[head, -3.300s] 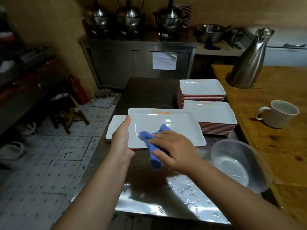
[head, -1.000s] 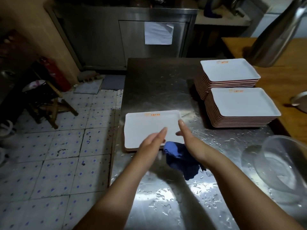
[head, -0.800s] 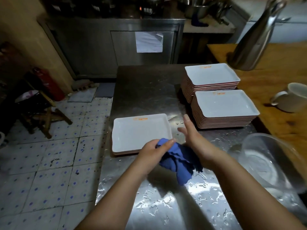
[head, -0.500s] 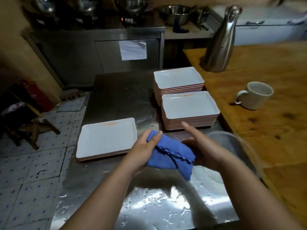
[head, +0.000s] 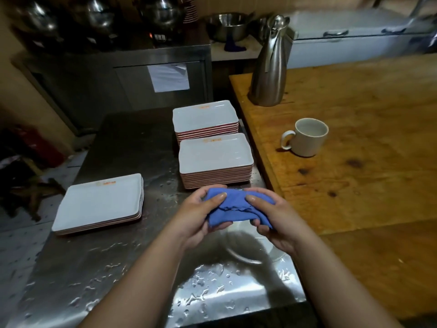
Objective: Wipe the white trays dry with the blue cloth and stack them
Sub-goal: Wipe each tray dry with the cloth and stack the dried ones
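Gripping the crumpled blue cloth [head: 237,208] from both ends, the left hand [head: 199,217] and the right hand [head: 275,221] had their fingers curled round it above the wet, droplet-beaded stainless steel table [head: 123,263], over a clear round bowl [head: 248,247]. Each rectangular white tray carried a small orange mark near its far rim, too blurred to read. A low stack of white trays [head: 99,203] lay at the table's left edge; two taller stacks [head: 215,157] with reddish undersides stood near the right edge, just beyond the hands. On the scuffed wooden counter [head: 354,162] stood a white ceramic mug [head: 307,137] and a tall brushed-metal jug [head: 270,65]. Half a second before, the right fingers were straighter and the cloth lay flatter.
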